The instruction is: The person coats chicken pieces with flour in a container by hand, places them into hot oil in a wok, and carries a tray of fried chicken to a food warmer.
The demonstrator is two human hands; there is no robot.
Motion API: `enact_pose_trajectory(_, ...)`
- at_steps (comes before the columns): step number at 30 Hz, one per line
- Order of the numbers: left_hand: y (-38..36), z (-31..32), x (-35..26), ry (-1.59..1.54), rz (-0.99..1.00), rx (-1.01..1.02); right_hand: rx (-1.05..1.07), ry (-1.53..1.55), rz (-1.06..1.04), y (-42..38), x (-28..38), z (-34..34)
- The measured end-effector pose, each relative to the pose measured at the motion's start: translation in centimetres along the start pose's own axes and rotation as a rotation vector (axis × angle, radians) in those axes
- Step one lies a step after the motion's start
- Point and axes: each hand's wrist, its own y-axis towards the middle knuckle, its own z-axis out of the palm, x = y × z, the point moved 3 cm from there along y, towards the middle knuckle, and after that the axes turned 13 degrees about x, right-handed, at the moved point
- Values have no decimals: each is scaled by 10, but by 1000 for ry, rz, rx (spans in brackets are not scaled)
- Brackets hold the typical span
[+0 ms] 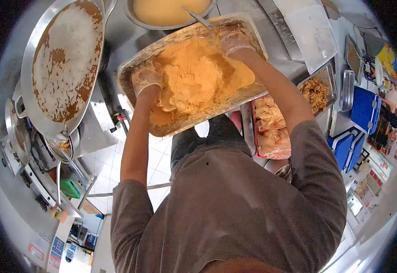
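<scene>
In front of me a metal tray (134,123) holds a heap of orange breading flour (191,75). My left hand (146,76), in a clear plastic glove dusted with flour, is inside the tray at its left end, against the edge of the heap. My right hand (235,44), gloved the same way, is in the flour near the tray's far right corner. The fingers of both hands are mostly hidden by flour and glove. Beyond the tray's far rim stands a metal bowl of pale yellow liquid (169,10), with a utensil handle (199,18) reaching toward the tray.
At the left, a wide pan (27,86) holds foaming brown oil. To the right are a red container of raw chicken pieces (271,129), a metal pan with brown crumbly food (316,94), and a translucent plastic lid (310,36). Blue coolers (366,109) stand farther right.
</scene>
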Motion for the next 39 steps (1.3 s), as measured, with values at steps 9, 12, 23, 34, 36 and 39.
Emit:
enact_pose_trajectory(9,-44,72,26,-318,176,173,261,80,-134,-47,0,68)
enact_pose_trajectory(12,-79,82,16,-493,48,312,137,97,-232,-91,23,54)
enact_pose_trajectory(23,-73,124,-2,-1498,-240,528,240,2010,218,-53,108,115)
enact_pose_trajectory(34,-101,65,-67,-2365,322,714,170,2531,110,-54,115,81)
enact_pose_trajectory(36,-108,60,-69,-2474,401,642,81,2602,66,-71,112,46)
enact_pose_trajectory(39,-130,19,-68,-2557,416,452,-2,2660,29,-86,116,-7)
